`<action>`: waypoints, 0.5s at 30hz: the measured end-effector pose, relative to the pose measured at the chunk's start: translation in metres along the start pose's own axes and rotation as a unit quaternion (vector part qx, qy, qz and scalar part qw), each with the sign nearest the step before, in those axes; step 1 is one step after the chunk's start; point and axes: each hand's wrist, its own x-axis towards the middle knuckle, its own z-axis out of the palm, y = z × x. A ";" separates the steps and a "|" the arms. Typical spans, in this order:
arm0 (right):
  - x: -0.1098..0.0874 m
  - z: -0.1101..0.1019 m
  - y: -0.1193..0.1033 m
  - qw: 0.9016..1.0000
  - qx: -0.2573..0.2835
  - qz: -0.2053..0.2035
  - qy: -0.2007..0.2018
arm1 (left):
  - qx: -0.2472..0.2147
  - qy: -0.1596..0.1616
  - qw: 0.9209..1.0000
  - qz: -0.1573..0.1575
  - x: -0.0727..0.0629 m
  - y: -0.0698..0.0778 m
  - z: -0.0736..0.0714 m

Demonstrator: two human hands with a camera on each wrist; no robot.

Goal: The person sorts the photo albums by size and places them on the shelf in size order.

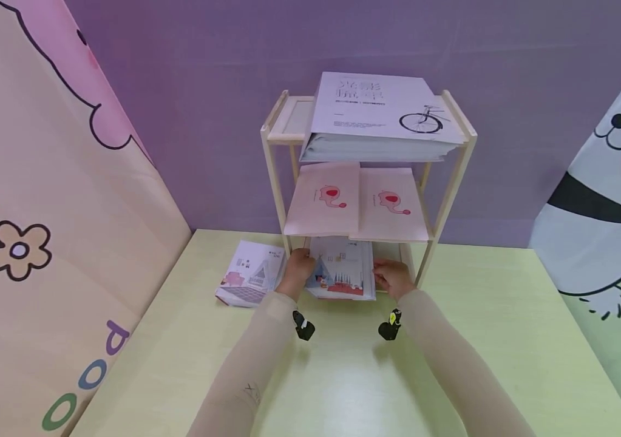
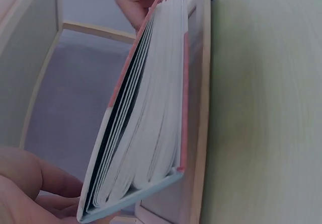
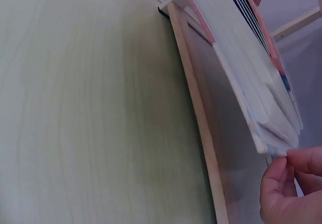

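Note:
A thick hardcover book (image 1: 340,267) with a blue tent and red drawings on its pale cover is at the bottom level of a small wooden shelf (image 1: 436,206). My left hand (image 1: 300,267) grips its left side; the left wrist view shows those fingers (image 2: 55,181) at the spine end. The book's right edge is pinched between thumb and fingers of my right hand (image 1: 393,278). In the right wrist view, that right hand (image 3: 297,183) holds a corner of the cover. The book's near edge is raised above the bottom board (image 3: 206,138), pages slightly fanned.
Two pink elephant booklets (image 1: 323,200) lie side by side on the middle level. A large white book with a bicycle picture (image 1: 376,115) lies on top. Another book (image 1: 252,273) lies on the table (image 1: 507,340) left of the shelf. A purple backdrop (image 1: 223,121) stands behind.

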 end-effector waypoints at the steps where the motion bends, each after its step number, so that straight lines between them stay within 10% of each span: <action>1: -0.001 0.001 -0.001 1.000 -0.002 -0.003 -0.001 | 0.000 -0.002 1.000 -0.010 -0.003 0.005 0.000; 9: -0.015 0.006 -0.010 1.000 -0.019 -0.019 0.003 | 0.072 0.028 0.995 -0.065 -0.040 0.063 0.001; 15: 0.015 0.004 0.007 0.998 -0.033 -0.043 0.011 | 0.078 0.002 0.994 -0.081 -0.068 0.105 -0.013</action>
